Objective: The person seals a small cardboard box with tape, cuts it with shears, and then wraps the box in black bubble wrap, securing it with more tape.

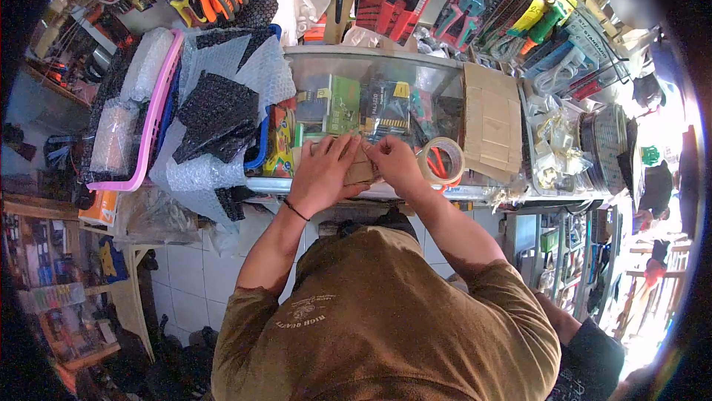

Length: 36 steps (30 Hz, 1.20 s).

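Note:
A small brown cardboard package (pixel 359 171) lies on the glass counter in front of me. My left hand (pixel 326 167) is spread over it, fingers across the top and thumb along the near edge, holding it down. At the package's right side my right hand (pixel 393 162) is closed in a pinch near the left fingertips. What sits between those fingers is too small to make out. Just right of my right hand stands a roll of tape (pixel 443 161), with something orange-red inside or behind its ring.
Bubble wrap (pixel 215 112) fills a blue basket at left, beside a pink basket (pixel 159 112). A flattened cardboard piece (pixel 492 119) lies right on the glass counter (pixel 441 75). Packaged tools (pixel 404 1) hang beyond. Another person's dark sleeve (pixel 589 360) shows lower right.

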Available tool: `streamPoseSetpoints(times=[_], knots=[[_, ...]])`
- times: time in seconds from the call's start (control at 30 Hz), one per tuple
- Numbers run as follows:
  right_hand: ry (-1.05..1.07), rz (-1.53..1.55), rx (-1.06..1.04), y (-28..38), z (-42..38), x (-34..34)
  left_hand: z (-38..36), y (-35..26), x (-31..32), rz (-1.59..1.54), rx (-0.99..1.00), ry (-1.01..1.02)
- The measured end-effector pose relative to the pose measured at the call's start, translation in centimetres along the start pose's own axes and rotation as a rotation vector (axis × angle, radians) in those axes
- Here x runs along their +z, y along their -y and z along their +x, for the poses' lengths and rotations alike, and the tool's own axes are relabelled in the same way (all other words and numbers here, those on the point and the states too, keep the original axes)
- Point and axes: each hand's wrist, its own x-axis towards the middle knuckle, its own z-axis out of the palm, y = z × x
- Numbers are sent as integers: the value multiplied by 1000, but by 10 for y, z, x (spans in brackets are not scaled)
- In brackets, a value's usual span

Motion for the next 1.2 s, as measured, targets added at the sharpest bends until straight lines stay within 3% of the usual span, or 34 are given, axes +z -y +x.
streamPoseSetpoints(times=[0.1, 0.37, 0.67, 0.9, 1.0, 1.07, 1.2], knots=[[-37, -54, -36, 4, -17, 3, -1, 2, 1, 25, 26, -20], [61, 257, 82, -1, -50, 1, 1, 0, 0, 8, 24, -41], [174, 395, 236, 25, -57, -12, 1, -2, -1, 17, 15, -19], [77, 354, 97, 5, -52, 2, 2, -3, -3, 49, 6, -4], [130, 499, 114, -6, -49, 4, 3, -6, -9, 3, -2, 10], [97, 405, 57, -15, -42, 5, 3, -6, -9, 6, 12, 5], [38, 382, 34, 5, -32, 6, 4, -8, -8, 36, 26, -12]])
